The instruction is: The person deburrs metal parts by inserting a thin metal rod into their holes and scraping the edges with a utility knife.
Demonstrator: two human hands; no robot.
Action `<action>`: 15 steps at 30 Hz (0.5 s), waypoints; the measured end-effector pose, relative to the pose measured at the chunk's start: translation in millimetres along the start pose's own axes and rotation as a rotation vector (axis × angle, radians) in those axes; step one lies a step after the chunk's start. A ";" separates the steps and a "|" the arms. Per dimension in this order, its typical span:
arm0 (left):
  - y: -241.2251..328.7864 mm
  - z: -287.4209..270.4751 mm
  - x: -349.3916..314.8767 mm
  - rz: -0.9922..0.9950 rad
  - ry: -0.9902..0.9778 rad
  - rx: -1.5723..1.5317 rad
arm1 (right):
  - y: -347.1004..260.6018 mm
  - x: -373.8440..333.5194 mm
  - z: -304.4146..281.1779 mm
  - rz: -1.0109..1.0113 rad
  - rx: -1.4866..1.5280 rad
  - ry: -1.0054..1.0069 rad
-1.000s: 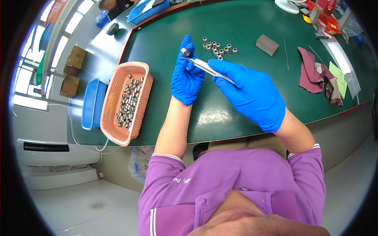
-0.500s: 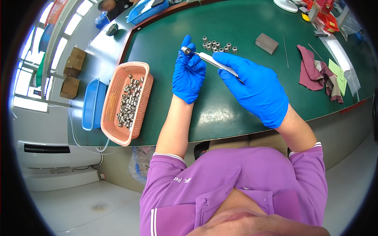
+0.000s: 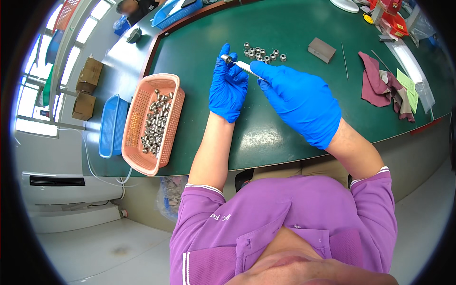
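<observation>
My left hand [image 3: 228, 90], in a blue glove, pinches a small hollow metal cylinder [image 3: 226, 59] between its fingers and raised thumb, above the green table. My right hand [image 3: 304, 105], gloved alike, is closed around a white-handled tool [image 3: 248, 68] with a thin metal tip. That tip meets the open end of the cylinder; whether it reaches inside is too small to tell. Beyond my hands stand several more metal cylinders [image 3: 258, 50] in a loose cluster on the table. A pink perforated basket [image 3: 176, 102] holding many such cylinders sits left of my left forearm.
A blue basket [image 3: 108, 137] stands left of the pink one. Rightward on the green table [image 3: 199, 42] lie a grey-brown block [image 3: 321, 50], a thin rod [image 3: 345, 61] and a maroon cloth [image 3: 374, 85]. A person [image 3: 135, 9] is at the far left.
My right hand has shifted left and slightly toward my left hand, with the tool's handle turned more inside it. The held cylinder has moved slightly up and right, its open end tilted differently.
</observation>
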State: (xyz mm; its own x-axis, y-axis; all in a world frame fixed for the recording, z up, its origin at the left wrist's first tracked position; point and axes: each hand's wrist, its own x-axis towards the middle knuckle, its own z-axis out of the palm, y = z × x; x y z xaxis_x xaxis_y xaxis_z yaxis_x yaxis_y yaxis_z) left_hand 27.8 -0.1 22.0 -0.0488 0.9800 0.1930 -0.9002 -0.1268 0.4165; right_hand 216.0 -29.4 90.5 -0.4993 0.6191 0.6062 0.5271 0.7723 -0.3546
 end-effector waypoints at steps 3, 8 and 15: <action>-0.2 -3.4 -0.1 -0.003 0.010 0.019 | -1.1 1.6 1.3 -0.009 -0.021 -0.003; -2.2 -5.0 1.8 0.005 0.070 0.063 | -3.2 6.0 -2.4 -0.018 0.014 -0.057; -1.2 -6.5 2.3 -0.001 0.050 0.094 | -0.3 18.8 -7.4 0.130 0.160 -0.129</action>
State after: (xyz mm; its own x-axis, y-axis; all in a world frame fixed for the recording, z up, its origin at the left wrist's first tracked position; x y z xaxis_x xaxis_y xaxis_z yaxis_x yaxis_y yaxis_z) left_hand 26.0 3.3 16.2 -0.0715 0.9863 0.1487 -0.8556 -0.1373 0.4991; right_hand 211.6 -19.1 107.3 -0.5236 0.7197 0.4559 0.4821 0.6915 -0.5380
